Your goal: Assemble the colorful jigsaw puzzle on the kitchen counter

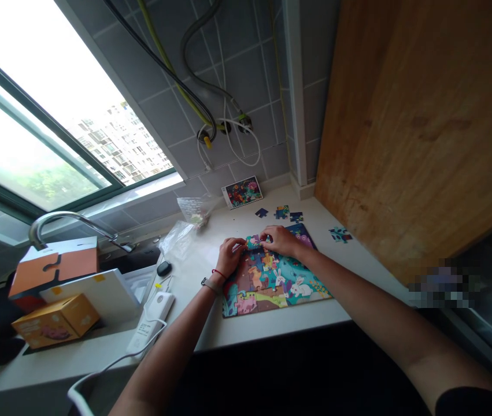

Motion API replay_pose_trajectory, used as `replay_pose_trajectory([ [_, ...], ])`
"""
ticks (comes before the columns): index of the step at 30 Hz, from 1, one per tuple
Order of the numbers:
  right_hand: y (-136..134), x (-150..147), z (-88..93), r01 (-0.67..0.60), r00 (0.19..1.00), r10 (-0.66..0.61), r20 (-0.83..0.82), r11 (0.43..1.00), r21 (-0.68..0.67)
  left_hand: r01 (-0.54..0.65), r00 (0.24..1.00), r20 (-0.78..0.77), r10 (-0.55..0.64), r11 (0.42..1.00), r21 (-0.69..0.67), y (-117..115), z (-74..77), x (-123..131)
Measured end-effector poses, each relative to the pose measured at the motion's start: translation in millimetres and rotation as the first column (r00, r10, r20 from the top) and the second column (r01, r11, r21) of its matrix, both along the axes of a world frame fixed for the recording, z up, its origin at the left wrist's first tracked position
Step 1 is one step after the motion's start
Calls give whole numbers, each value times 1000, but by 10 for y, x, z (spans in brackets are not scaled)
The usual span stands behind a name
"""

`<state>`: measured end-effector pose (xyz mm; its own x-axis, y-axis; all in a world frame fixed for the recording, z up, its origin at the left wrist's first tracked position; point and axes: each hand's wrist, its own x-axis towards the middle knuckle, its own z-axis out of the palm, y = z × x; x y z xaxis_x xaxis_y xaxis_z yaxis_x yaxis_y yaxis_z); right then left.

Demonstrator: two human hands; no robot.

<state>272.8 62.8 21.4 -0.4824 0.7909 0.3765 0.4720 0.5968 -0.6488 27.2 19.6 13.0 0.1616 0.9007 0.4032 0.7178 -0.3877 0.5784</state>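
Observation:
A colourful jigsaw puzzle [272, 283] with rabbits and other animals lies in its board on the white counter, largely assembled. Near its upper edge, my left hand [230, 254] and my right hand [279, 239] face each other with a small group of joined puzzle pieces [253, 241] between them. The fingers of both hands are closed on opposite sides of these pieces. Loose puzzle pieces [282, 212] lie behind the board, and another small cluster [340, 234] lies to its right. A picture card [243, 192] leans against the tiled wall.
Clear plastic bags [178, 238], a black round object [164, 268] and a white power strip [152, 320] with cables are on the left. Beyond them stand an orange box [61, 266], a yellow box [57, 320] and a sink tap [76, 217]. A wooden panel [402, 127] rises on the right.

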Motion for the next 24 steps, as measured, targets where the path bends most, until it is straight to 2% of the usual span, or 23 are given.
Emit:
replay_pose_trajectory([
  [9,6,5,3,-14,1000,14,-22,1000,7,22,994,104,-23,1000,7,-25,41,24],
  [13,15,42,39,-7,999,7,-49,1000,15,-39,979,200,33,999,28,-31,25,10],
  [20,89,183,164,59,993,-58,-102,998,5,-192,889,426,170,981,10,-16,4,-54],
  [24,107,282,263,24,997,-27,-70,999,-36,-234,822,529,211,972,-24,-3,5,-85],
])
